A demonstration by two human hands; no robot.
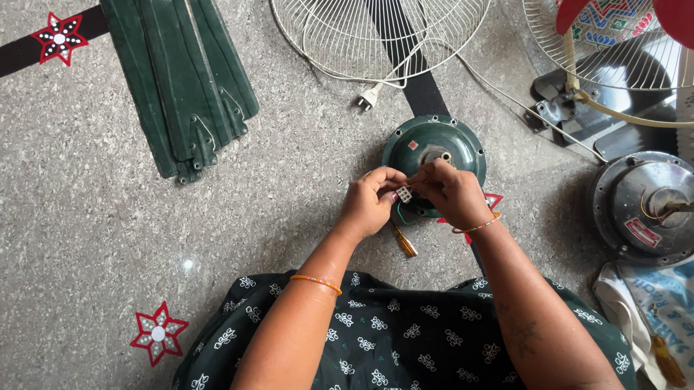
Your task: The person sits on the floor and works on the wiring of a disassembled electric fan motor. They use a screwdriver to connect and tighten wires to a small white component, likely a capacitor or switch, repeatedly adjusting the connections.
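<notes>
A small white connector block (404,193) is pinched between the left hand (369,204) and the right hand (451,194) — both clenched on it. The green fan motor (437,144) is seen at 12 o'clock — just beyond.

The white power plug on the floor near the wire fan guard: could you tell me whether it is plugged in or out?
Out. The white power plug lies loose on the speckled stone floor, prongs bare, with no socket near it.

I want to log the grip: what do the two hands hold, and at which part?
Both hands, left hand and right hand, pinch a small white connector block by its sides; wires hang under it.
</notes>
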